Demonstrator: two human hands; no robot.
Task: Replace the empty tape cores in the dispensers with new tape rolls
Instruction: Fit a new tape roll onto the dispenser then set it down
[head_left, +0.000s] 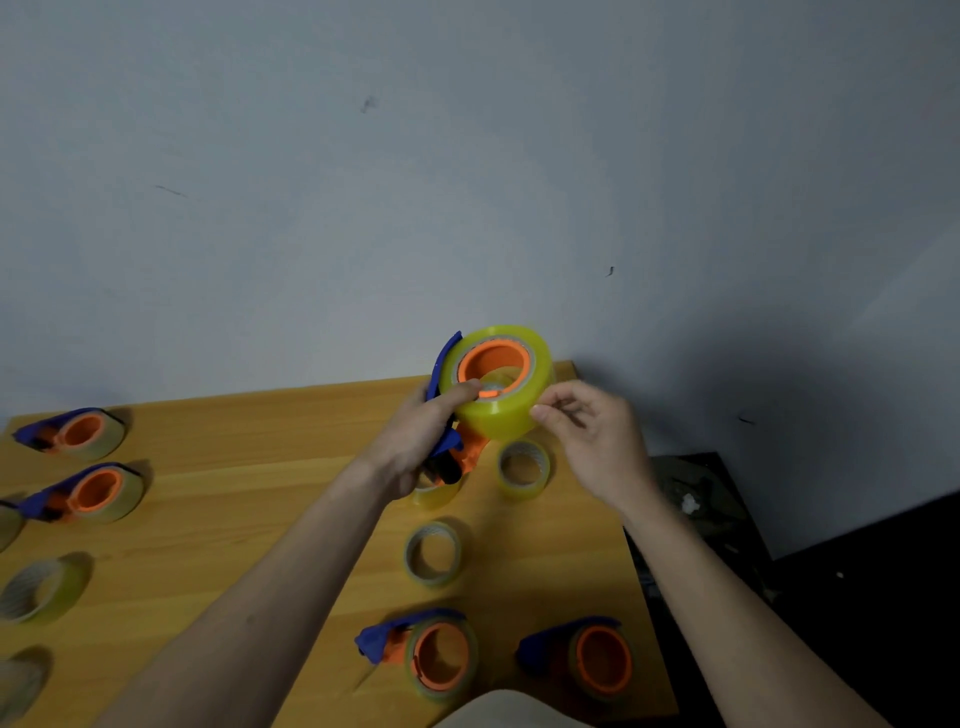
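Note:
My left hand (415, 441) grips a blue and orange tape dispenser (451, 415), held up above the wooden table (249, 499). A full yellow tape roll (506, 410) sits on the dispenser's orange hub. My left thumb lies across the roll's inner rim. My right hand (592, 436) is at the roll's right edge, with its curled fingertips touching or pinching the roll there.
Two loaded dispensers (78, 434) (93, 493) lie at the far left, two more (431, 654) (592, 657) near the front edge. Loose tape rolls (524, 467) (434, 553) (44, 590) lie between them. The table's right edge drops to a dark floor (857, 571).

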